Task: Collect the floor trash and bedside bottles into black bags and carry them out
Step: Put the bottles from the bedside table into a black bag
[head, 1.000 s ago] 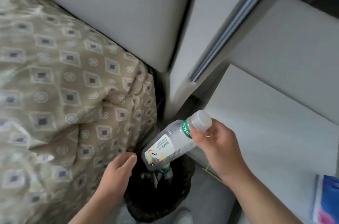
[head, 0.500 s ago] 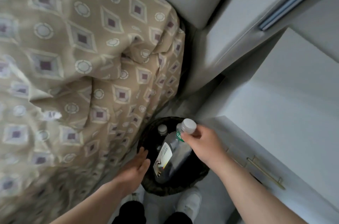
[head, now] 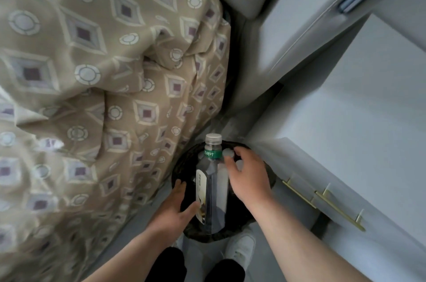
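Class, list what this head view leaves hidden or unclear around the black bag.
- Head view, bottle base: lost in the dark black bag.
- Head view, below the white caps: right hand covers it.
- Head view, left hand grip on the rim: unclear, fingers foreshortened.
- Head view, label print: blurred.

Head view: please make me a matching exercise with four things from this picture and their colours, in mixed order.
Things:
1. bag
2. band on the bottle neck
3. drawer handles
4. shoes

Colours:
a. green
b. white
c. black
d. brass

Pairs: 1-c, 2-a, 3-d, 4-b.
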Action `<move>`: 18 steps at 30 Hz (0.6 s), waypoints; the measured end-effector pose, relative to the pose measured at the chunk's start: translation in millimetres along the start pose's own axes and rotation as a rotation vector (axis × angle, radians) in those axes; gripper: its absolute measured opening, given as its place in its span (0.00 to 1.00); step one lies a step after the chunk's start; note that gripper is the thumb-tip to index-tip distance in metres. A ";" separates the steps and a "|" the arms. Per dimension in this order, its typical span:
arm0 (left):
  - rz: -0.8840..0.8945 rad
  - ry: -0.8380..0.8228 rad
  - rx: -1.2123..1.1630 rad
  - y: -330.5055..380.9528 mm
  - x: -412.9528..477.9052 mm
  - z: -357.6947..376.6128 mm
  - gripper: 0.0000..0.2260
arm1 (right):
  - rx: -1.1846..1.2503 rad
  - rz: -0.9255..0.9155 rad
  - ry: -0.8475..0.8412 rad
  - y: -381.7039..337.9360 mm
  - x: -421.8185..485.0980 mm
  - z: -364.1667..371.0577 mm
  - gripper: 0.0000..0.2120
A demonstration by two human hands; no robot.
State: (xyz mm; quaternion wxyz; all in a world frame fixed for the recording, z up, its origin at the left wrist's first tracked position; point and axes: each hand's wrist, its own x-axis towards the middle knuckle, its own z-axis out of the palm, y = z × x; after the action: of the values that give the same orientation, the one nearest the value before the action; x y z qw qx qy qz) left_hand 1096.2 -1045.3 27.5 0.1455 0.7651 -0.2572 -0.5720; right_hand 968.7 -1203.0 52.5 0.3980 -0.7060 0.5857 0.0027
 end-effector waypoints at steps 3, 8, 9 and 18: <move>-0.023 0.045 -0.041 3.0 0.7 3.5 0.37 | 0.094 0.071 0.185 29.7 -28.7 -10.5 0.08; -0.021 0.147 -0.180 7.0 16.5 5.4 0.43 | 0.293 0.362 0.066 76.9 -33.8 -10.8 0.13; -0.017 0.161 -0.241 8.7 20.6 4.5 0.41 | 0.394 0.391 0.008 77.0 -29.9 -11.3 0.15; -0.073 0.126 -0.372 28.4 31.2 -4.9 0.25 | 0.743 0.600 -0.166 69.4 -2.4 -0.6 0.27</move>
State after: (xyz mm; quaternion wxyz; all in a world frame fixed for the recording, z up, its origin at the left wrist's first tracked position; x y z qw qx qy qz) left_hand 1101.1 -1086.6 18.7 0.2795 0.7681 -0.1095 -0.5656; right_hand 910.1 -1201.2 15.3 0.6503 -0.3134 0.6911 -0.0354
